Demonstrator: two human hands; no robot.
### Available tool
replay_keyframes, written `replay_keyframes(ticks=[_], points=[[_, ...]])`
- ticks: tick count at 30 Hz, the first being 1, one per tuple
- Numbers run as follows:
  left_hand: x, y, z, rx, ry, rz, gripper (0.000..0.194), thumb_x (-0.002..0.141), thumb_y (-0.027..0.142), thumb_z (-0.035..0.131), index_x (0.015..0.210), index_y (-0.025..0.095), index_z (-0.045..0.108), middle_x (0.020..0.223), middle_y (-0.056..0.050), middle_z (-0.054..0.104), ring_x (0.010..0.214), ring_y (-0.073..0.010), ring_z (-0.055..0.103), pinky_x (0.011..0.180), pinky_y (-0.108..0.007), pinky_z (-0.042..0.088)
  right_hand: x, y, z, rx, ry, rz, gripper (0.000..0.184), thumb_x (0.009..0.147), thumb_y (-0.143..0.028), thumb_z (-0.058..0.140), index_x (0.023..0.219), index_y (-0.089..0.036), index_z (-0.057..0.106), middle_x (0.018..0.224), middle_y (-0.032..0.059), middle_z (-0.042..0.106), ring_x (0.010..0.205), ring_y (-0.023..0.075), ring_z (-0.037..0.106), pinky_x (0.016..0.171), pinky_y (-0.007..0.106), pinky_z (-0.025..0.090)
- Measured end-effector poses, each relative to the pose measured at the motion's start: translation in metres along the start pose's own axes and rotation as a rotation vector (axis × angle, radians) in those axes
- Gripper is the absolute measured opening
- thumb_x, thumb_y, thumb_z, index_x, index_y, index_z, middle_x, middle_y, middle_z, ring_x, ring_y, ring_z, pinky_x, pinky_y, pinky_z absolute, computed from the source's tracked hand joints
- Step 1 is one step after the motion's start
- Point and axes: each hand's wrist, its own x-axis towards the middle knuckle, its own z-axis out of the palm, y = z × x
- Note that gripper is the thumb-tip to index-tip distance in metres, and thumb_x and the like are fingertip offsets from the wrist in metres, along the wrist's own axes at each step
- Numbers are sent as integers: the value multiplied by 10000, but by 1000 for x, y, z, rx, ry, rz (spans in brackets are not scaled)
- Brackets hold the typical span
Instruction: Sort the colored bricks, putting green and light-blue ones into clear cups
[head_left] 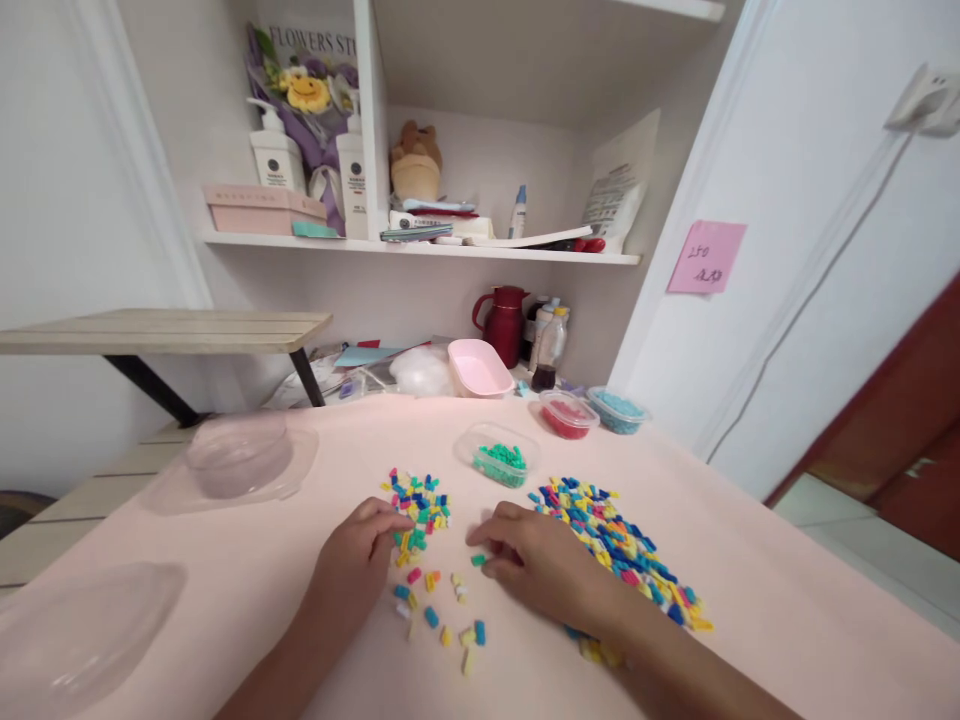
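My left hand [360,550] rests at the left side of a small pile of mixed coloured pieces [421,500], its index finger stretched out and touching them. My right hand [532,555] hovers low over the cloth, thumb and fingers apart. Just by its fingertips lies a single green piece [478,560]. Under and beyond the right forearm spreads a larger pile of blue, yellow, pink and white pieces [622,540], partly hidden by the arm. A clear tub holding green pieces [501,464] stands behind both hands. Several loose pieces [431,617] are scattered between the forearms.
Tubs of red pieces [568,415] and light blue pieces [618,410] stand at the back right. Clear plastic containers [238,455] sit on the left, with another clear one [82,630] nearer. A pink basin [480,368] and dark red jug [504,325] are at the back.
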Motion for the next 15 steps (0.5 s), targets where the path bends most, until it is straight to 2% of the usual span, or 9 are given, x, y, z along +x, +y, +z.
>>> replay_keyframes(ticks=[3,5,10,15], points=[[2,-2,1,-162,-52,83,343,771,223,443,846,244,777,959,-45,727,776,-164,681,754,-310,551,1,0,1,-7,9,5,295,806,-203,621,1066,-299,723,988,-2,690,854,166,640,780,254,420],[3,-2,-1,-236,-44,71,338,771,244,454,875,241,775,969,-46,736,742,-157,690,747,-313,559,1,1,1,-5,17,1,288,802,-190,617,1047,-295,726,1021,-5,695,879,165,641,794,251,418],[5,1,-9,-229,98,-35,343,767,287,449,917,235,754,905,-30,738,798,-179,707,808,-339,550,0,1,1,-24,20,-12,236,795,-146,580,944,-271,713,1002,-10,690,882,156,631,768,243,401],[4,-2,-15,-73,232,-129,316,722,236,422,770,239,735,894,-27,708,786,-180,672,769,-336,538,0,-1,-1,-57,-4,-26,199,789,-102,533,845,-242,661,951,-15,670,836,136,605,710,235,367]])
